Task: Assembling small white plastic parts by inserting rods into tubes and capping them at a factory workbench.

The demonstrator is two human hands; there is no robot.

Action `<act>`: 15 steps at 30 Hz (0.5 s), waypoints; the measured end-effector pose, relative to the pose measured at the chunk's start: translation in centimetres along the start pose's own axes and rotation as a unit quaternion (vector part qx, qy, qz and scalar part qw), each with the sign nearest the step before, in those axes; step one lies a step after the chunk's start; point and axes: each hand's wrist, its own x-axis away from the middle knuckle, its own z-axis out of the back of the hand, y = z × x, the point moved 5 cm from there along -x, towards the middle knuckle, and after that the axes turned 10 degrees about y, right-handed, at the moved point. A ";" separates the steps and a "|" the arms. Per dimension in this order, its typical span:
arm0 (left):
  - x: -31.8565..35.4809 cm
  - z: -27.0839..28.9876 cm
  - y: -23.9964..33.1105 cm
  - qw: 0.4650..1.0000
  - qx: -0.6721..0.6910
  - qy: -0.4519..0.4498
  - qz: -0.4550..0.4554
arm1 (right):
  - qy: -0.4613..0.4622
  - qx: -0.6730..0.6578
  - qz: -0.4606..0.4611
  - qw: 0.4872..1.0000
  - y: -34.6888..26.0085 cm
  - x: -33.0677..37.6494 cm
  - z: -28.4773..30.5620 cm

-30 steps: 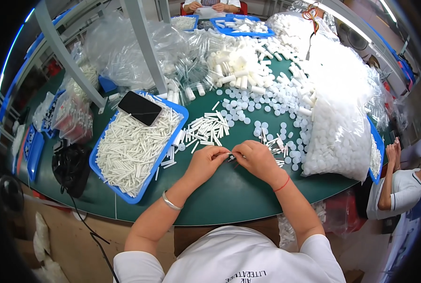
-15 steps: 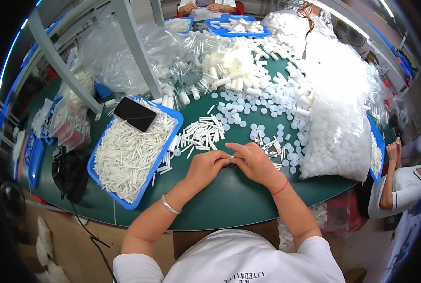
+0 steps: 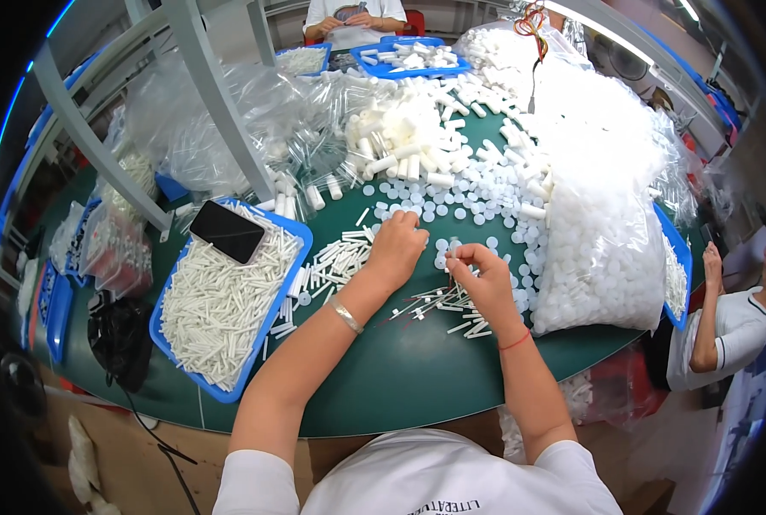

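My left hand (image 3: 398, 246) reaches forward to the near edge of the loose translucent round caps (image 3: 460, 213). Its fingers are curled closed, and whatever is at their tips is hidden. Thumb and fingers of my right hand (image 3: 488, 281) pinch a small pale piece, too small to name, above the table. Just below that hand lies a loose bunch of thin white sticks with fine reddish wires (image 3: 430, 302). Left of my left hand is a heap of short white rods (image 3: 338, 259).
A blue tray (image 3: 231, 396) full of white rods carries a black phone (image 3: 228, 232). A large clear bag of caps (image 3: 597, 283) stands at right. White cylinders (image 3: 409, 163) pile up beyond the caps, near a grey metal post (image 3: 216, 90). Other people sit at the far side and right.
My hands, together at the near middle before, have separated. The left has gone forward to the caps; the right has shifted slightly right, uncovering the bunch of sticks. The view has shifted a little.
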 end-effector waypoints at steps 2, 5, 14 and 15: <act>0.3 -0.7 -0.2 1.000 -0.006 -0.010 0.003 | 0.003 -0.212 -0.160 0.964 1.0 -0.1 -0.3; 1.0 0.4 0.0 0.993 0.098 0.005 0.060 | 0.021 -0.270 -0.199 0.942 0.8 -0.2 0.0; 5.1 2.6 1.8 0.691 0.561 -0.005 0.455 | -0.006 -0.239 -0.185 0.953 1.0 0.3 -0.8; 5.2 2.8 1.7 0.666 0.585 0.018 0.462 | -0.008 -0.239 -0.184 0.953 0.9 0.4 -0.9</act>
